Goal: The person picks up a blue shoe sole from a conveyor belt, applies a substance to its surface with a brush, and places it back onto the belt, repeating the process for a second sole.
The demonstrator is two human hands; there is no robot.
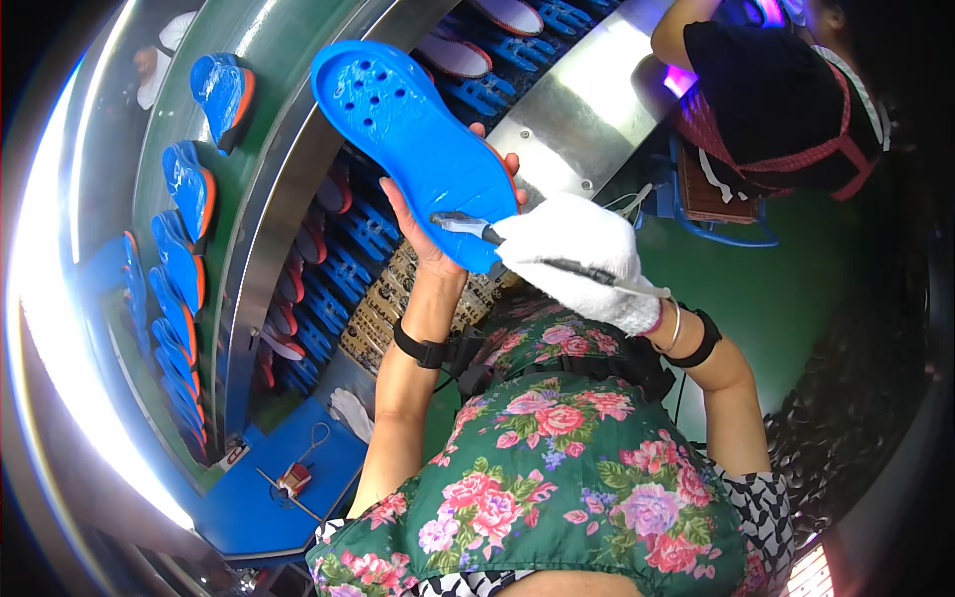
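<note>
A large blue shoe sole [428, 149], with several small dark holes at its far rounded end, lies tilted in my bare left hand [426, 237]. My palm supports it from below, and the fingertips curl round its right edge. My right hand [572, 254], in a white knitted glove, is closed round a thin brush [468, 225]. The brush's tip rests on the near end of the sole, and its handle runs back across the glove toward my wrist. Wet, glossy streaks show on the sole's surface.
A green conveyor belt [264, 109] on the left carries several blue soles with orange edges [189, 189]. Below its metal rim is a rack of blue holders [348, 259] with shoe parts. A blue table [269, 497] stands lower left. Another person [766, 109] sits at the upper right.
</note>
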